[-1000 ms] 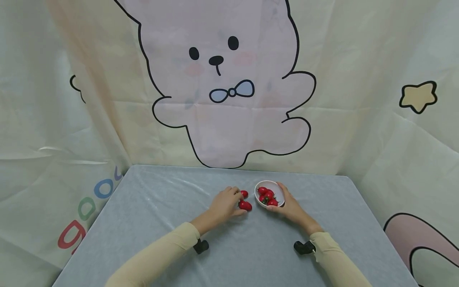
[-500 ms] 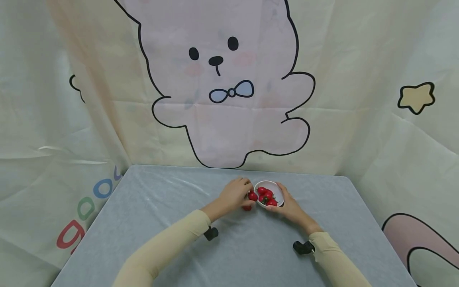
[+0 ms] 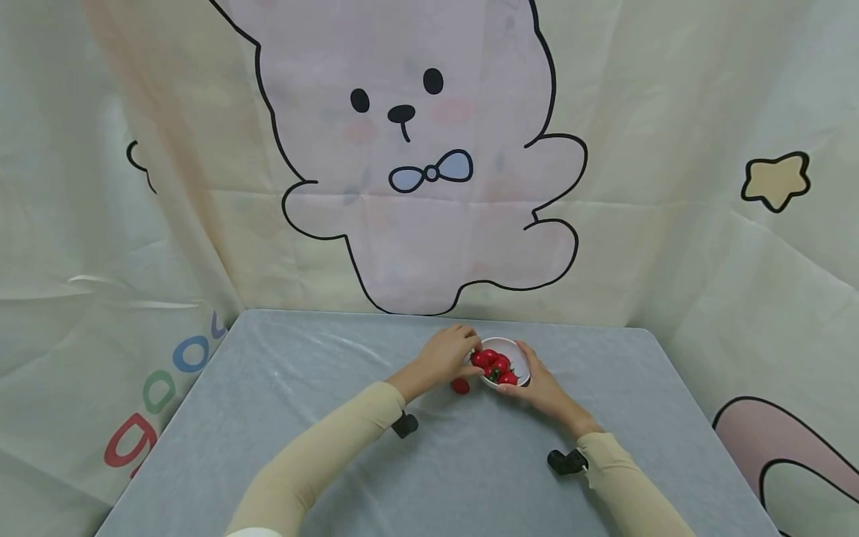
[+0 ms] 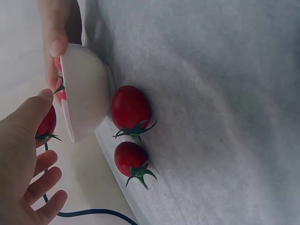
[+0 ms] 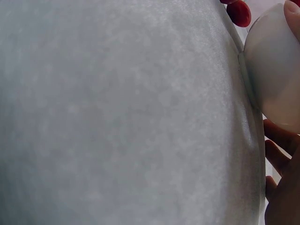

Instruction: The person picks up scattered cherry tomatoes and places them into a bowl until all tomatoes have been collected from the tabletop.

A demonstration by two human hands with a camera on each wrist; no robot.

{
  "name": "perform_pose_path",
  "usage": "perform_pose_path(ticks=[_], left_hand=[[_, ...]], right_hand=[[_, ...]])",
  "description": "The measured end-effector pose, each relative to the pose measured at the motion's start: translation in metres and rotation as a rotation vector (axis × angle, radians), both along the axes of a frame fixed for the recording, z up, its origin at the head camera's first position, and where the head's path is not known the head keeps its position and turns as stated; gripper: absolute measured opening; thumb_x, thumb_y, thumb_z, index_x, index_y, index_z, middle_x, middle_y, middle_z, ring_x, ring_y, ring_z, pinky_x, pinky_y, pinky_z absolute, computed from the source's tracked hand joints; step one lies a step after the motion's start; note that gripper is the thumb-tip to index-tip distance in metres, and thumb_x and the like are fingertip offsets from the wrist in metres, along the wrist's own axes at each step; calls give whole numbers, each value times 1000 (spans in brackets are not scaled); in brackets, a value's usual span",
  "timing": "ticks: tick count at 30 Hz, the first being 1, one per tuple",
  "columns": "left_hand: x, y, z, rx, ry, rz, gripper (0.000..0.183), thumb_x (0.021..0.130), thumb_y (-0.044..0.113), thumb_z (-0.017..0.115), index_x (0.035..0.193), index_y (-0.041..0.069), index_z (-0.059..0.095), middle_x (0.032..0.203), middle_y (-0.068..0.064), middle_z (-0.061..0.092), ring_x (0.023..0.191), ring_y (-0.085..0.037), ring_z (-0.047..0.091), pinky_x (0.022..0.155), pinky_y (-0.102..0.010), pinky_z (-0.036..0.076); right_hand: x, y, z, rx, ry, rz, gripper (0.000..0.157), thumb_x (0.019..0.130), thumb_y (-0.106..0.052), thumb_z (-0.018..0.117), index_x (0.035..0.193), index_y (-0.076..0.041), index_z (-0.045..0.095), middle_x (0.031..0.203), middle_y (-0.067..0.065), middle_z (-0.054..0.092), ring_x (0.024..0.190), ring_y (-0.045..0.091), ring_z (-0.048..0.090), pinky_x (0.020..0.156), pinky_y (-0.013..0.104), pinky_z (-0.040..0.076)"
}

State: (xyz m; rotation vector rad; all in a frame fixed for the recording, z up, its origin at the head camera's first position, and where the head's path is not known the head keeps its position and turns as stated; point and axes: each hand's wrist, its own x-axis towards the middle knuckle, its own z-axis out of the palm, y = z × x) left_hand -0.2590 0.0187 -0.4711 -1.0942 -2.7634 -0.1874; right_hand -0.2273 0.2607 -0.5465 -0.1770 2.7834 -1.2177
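Observation:
My left hand pinches a red cherry tomato between thumb and fingers, at the left rim of a small white bowl. Several cherry tomatoes with green stems sit inside the bowl. My right hand grips the bowl from its right side, thumb at the near rim and fingers round the far side. Two more tomatoes lie on the cloth beside the bowl in the left wrist view, a larger one and a smaller one. The left hand partly hides them in the head view.
A grey-blue cloth covers the table. Behind it hangs a pale curtain printed with a cartoon bear. Black wrist cameras hang under both sleeves, the left one and the right one.
My left hand has picked up a tomato from the cloth and carried it right to the bowl's rim. The right hand and the bowl have stayed in place.

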Motion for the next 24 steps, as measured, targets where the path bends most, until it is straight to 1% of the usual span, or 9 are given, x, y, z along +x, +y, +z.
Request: perform_pose_path(ticks=[6, 10, 13, 20, 24], left_hand=[[-3, 2, 2, -1, 8, -20, 42, 85, 56, 70, 112, 23, 69, 119, 4, 65, 108, -14, 58, 90, -30, 53], [-4, 4, 1, 1, 3, -28, 42, 85, 56, 70, 112, 23, 69, 119, 4, 65, 107, -14, 58, 90, -30, 53], [-6, 6, 0, -3, 1, -27, 42, 85, 56, 70, 112, 24, 69, 120, 4, 64, 109, -14, 58, 91, -31, 53], [-9, 10, -4, -15, 12, -15, 41, 85, 57, 70, 110, 26, 69, 121, 6, 64, 111, -14, 57, 91, -31, 53], [-10, 11, -4, -26, 2, -5, 41, 85, 58, 69, 111, 27, 69, 121, 6, 63, 111, -14, 56, 92, -31, 53]], right_hand=[[0, 0, 2, 4, 15, 10, 112, 77, -54, 79, 158, -16, 12, 157, 22, 33, 139, 41, 41, 109, 63, 38], [0, 0, 1, 13, 2, 5, 113, 77, -55, 78, 158, -17, 11, 158, 22, 30, 142, 42, 37, 110, 64, 36], [0, 0, 1, 9, -10, -1, 113, 76, -55, 79, 158, -19, 11, 158, 21, 30, 142, 41, 37, 111, 64, 35], [1, -1, 3, 0, -6, 6, 111, 77, -52, 80, 158, -19, 12, 158, 21, 32, 142, 40, 38, 111, 63, 36], [2, -1, 4, 0, -11, 5, 111, 77, -53, 80, 158, -19, 12, 157, 20, 32, 142, 40, 38, 111, 63, 36]])
